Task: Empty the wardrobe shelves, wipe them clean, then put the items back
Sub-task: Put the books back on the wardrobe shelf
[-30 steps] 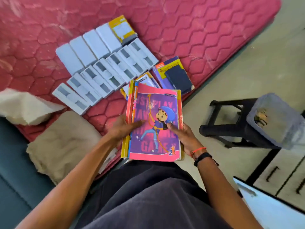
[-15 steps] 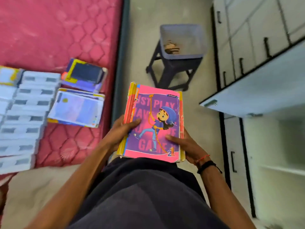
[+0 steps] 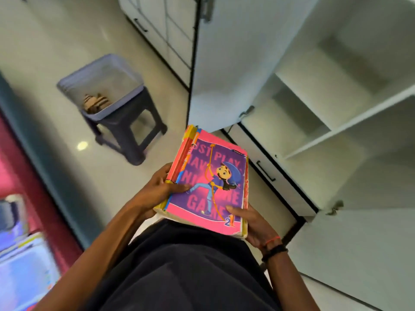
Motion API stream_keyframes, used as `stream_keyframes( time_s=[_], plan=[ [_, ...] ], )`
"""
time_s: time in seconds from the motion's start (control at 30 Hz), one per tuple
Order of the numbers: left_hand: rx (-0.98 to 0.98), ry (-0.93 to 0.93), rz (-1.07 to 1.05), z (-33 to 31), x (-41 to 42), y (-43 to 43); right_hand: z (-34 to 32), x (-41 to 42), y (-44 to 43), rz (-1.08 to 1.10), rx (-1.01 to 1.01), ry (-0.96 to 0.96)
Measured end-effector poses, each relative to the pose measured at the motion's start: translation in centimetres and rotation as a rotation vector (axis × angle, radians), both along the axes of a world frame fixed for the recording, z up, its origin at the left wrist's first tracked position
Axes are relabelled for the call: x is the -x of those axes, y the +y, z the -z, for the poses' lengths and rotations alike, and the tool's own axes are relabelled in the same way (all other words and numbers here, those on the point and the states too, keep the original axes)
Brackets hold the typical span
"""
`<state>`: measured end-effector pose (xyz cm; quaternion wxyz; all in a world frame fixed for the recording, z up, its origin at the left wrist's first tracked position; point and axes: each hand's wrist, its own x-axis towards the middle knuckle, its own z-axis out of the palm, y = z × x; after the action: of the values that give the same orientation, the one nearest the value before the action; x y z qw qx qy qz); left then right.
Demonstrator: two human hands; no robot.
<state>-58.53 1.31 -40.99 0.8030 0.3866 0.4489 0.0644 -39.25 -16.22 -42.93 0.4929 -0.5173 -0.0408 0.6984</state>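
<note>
I hold a stack of books point(image 3: 208, 185) in front of my waist, the top one pink and purple with a cartoon child climbing a rope. My left hand point(image 3: 157, 191) grips the stack's left edge, thumb on the cover. My right hand point(image 3: 253, 225) grips the near right corner from below, thumb on top. The white wardrobe point(image 3: 336, 113) stands open to the right, its shelves point(image 3: 350, 122) bare. One open door point(image 3: 224, 63) hangs just beyond the books.
A grey plastic bin point(image 3: 101, 84) with a few small things inside sits on a dark stool point(image 3: 132, 135) on the pale floor. The red mattress point(image 3: 27, 176) with more books point(image 3: 22, 265) lies at the far left. Closed drawers line the wardrobe's base.
I have turned right from the mattress toward the open wardrobe, carrying the book stack. Both hands keep the same grip on it.
</note>
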Motion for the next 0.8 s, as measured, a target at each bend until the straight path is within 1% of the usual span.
stream_keyframes(
  time_s=[0.07, 0.13, 0.27, 0.33, 0.4, 0.47, 0.53, 0.67, 0.8],
  plan=[
    [0.044, -0.036, 0.072, -0.2, -3.1, 1.6, -0.4, -1.9, 0.0, 0.081, 0.001, -0.034],
    [0.049, -0.081, 0.119, -0.8, -6.8, 3.1, -1.4, -4.2, 0.3, 0.18, -0.001, -0.077],
    [0.006, -0.123, 0.26, -1.7, -13.9, 6.0, -2.6, -8.0, 1.5, 0.358, 0.001, -0.174],
    [-0.055, -0.142, 0.301, -2.0, -17.9, 7.9, -2.4, -10.3, 2.6, 0.44, -0.024, -0.226],
    [-0.181, -0.153, 0.298, -2.0, -21.4, 9.5, -2.2, -12.5, 3.9, 0.51, -0.067, -0.243],
    [-0.237, -0.102, 0.317, -1.4, -24.3, 10.1, -1.7, -14.6, 4.4, 0.587, -0.087, -0.231],
    [-0.27, -0.042, 0.339, -0.8, -27.1, 10.9, -0.8, -17.5, 5.0, 0.659, -0.129, -0.207],
    [-0.237, -0.036, 0.282, -0.3, -33.1, 13.3, 1.0, -26.0, 7.7, 0.747, -0.175, -0.245],
    [-0.293, 0.009, 0.277, 1.1, -37.8, 14.7, 2.3, -34.7, 10.5, 0.792, -0.141, -0.279]
  ],
)
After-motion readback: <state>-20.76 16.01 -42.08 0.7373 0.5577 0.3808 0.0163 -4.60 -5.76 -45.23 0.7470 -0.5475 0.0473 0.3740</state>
